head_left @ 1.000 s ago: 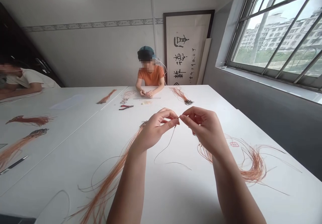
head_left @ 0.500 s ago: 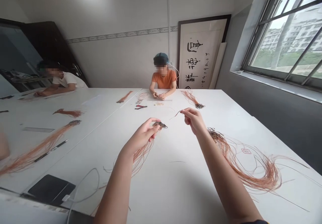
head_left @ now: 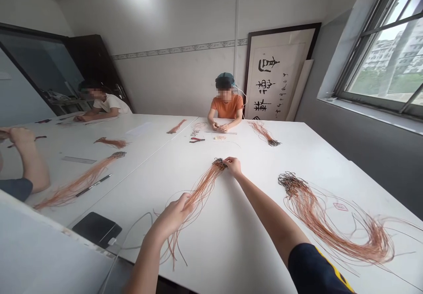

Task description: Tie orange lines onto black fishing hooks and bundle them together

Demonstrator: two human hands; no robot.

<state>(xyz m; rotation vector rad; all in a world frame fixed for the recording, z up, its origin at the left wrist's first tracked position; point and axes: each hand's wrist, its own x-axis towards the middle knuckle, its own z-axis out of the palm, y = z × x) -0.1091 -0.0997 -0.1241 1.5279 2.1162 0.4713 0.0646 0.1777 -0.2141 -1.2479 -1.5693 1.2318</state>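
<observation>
Left hand (head_left: 175, 214), right hand (head_left: 233, 166): each grip pinches thin orange wire bundle (head_left: 201, 188) on white worktop (head_left: 238, 232). I think: straightening step; next needs soft, even pull.

Both forearms bare; far back from the fingers of the right hand (head_left: 234, 166), a dark navy sleeve (head_left: 313, 267) with yellow marking.

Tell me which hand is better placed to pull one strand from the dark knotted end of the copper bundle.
Right, probably. The right hand touches the dark knotted end of the copper bundle, while the left hand rests farther back on its loose strands, nearer the near edge of the table.
</observation>
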